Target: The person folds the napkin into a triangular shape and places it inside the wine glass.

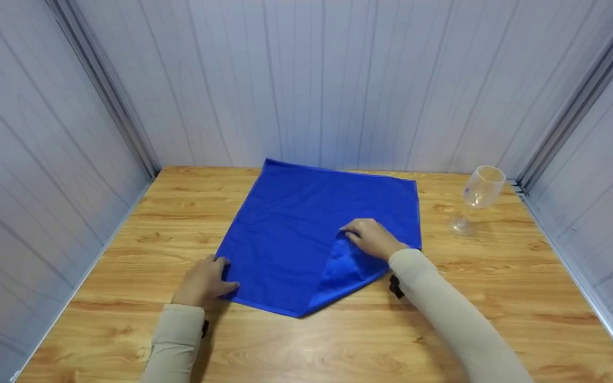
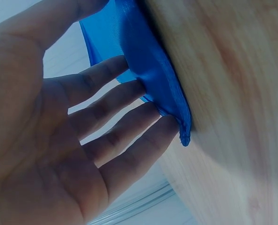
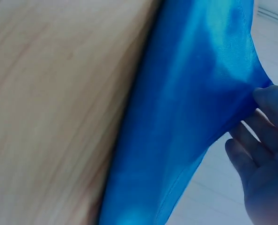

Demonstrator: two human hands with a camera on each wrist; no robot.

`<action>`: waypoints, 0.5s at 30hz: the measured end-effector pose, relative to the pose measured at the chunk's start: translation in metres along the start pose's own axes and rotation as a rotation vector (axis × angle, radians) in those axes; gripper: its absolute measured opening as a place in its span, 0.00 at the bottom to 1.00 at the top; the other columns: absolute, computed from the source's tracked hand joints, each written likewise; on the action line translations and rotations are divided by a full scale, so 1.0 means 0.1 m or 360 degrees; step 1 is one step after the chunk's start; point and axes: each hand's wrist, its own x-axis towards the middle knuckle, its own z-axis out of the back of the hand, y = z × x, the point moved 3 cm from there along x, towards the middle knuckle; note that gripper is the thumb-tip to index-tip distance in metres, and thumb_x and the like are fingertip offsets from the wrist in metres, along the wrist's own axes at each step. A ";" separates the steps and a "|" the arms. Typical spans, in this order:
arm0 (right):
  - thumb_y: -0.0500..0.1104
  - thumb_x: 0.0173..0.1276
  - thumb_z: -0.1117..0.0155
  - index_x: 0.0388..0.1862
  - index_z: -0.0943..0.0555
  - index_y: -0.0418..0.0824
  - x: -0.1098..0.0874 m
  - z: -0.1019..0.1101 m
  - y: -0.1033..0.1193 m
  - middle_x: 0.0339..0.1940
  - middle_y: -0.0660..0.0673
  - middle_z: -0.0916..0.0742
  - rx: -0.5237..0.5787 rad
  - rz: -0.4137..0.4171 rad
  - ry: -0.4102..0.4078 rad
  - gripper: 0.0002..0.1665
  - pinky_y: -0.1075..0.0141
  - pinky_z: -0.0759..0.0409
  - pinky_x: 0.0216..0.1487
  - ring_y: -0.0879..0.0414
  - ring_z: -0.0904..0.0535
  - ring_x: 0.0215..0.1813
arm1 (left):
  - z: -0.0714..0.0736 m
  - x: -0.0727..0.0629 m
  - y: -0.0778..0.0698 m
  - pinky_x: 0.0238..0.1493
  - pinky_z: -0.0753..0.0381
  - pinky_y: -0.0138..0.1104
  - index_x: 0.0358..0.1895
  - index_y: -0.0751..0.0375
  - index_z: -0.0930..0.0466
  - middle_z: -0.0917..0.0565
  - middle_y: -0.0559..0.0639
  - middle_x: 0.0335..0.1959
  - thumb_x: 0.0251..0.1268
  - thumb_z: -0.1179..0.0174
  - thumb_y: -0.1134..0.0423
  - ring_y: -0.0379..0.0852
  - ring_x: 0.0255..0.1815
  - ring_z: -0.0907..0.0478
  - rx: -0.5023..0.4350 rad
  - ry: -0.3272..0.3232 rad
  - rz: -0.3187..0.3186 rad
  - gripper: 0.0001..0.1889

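A square blue cloth lies on the wooden table, its near right corner lifted and folded over towards the middle. That corner is pinched between the thumb and fingers of my right hand, and the shinier underside shows below it. The right wrist view has the cloth stretched up to the pinching hand. At the near left corner my left hand rests with spread fingers on the cloth's edge. In the left wrist view, the fingertips of this hand touch the cloth without curling round it.
A clear stemmed glass stands upright on the right side of the table, apart from the cloth. Pale panelled walls enclose the table at the back and on both sides.
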 end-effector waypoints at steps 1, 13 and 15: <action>0.37 0.77 0.43 0.57 0.15 0.36 0.00 -0.01 -0.01 0.53 0.40 0.13 0.0010 -0.0014 0.0026 0.15 0.50 0.26 0.62 0.44 0.20 0.59 | 0.00 0.00 -0.01 0.59 0.28 0.59 0.62 0.76 0.27 0.26 0.75 0.59 0.61 0.29 0.54 0.71 0.59 0.27 -0.0002 -0.0001 -0.0004 0.33; 0.36 0.75 0.42 0.56 0.15 0.38 -0.01 -0.13 -0.10 0.56 0.38 0.15 -0.0027 -0.0019 0.0158 0.15 0.50 0.26 0.64 0.43 0.21 0.61 | 0.02 0.01 -0.02 0.60 0.28 0.59 0.62 0.77 0.27 0.26 0.75 0.59 0.61 0.29 0.54 0.72 0.60 0.28 0.0030 0.0017 -0.0003 0.34; 0.37 0.76 0.42 0.57 0.15 0.38 -0.01 -0.13 -0.10 0.57 0.38 0.15 -0.0030 -0.0029 0.0175 0.15 0.50 0.27 0.64 0.43 0.22 0.61 | 0.02 0.01 -0.01 0.59 0.28 0.59 0.61 0.76 0.27 0.26 0.75 0.59 0.61 0.29 0.54 0.72 0.59 0.27 0.0028 0.0020 -0.0003 0.33</action>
